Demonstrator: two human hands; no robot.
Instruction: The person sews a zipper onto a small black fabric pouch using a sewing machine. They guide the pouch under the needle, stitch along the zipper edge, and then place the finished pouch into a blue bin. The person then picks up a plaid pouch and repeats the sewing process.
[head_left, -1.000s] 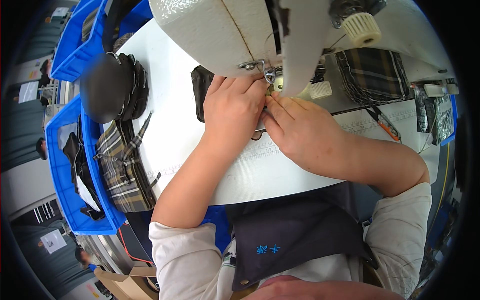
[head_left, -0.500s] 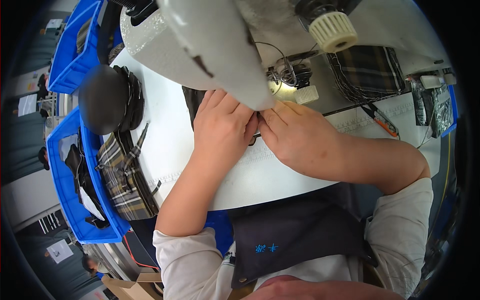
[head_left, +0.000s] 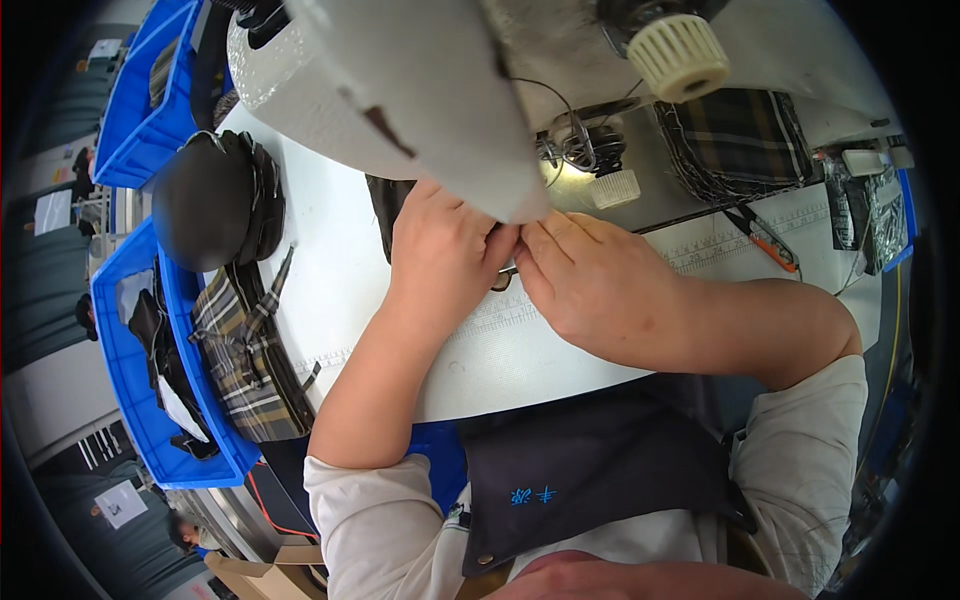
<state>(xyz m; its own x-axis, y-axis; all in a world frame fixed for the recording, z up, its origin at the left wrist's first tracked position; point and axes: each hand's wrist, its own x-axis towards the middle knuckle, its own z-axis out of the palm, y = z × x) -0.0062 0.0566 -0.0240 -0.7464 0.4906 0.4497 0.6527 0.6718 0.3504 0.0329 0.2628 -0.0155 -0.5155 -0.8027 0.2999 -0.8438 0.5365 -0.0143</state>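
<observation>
Just in front of the white sewing machine head (head_left: 440,110), my two hands meet at the fingertips. My left hand (head_left: 447,245) is closed, thumb and fingers pinched on a dark fabric piece (head_left: 383,205) that shows past its far side. Against it my right hand (head_left: 595,270) is also closed, its fingers curled together over a bit of dark material. The machine head hides the fingertips' far side and the needle area. A small metal loop (head_left: 502,281) pokes out below the hands; what it belongs to is covered.
Plaid fabric pieces (head_left: 735,140) lie stacked behind the right forearm, near orange-handled snips (head_left: 772,248) and a black packet (head_left: 862,215). Round black pieces (head_left: 205,200) and folded plaid fabric (head_left: 250,360) sit left, beside blue bins (head_left: 120,370). A printed ruler (head_left: 500,312) crosses the white table.
Both hands have shifted very slightly toward me, and the right fingers have drawn back a little from the machine. The view has moved a touch.
</observation>
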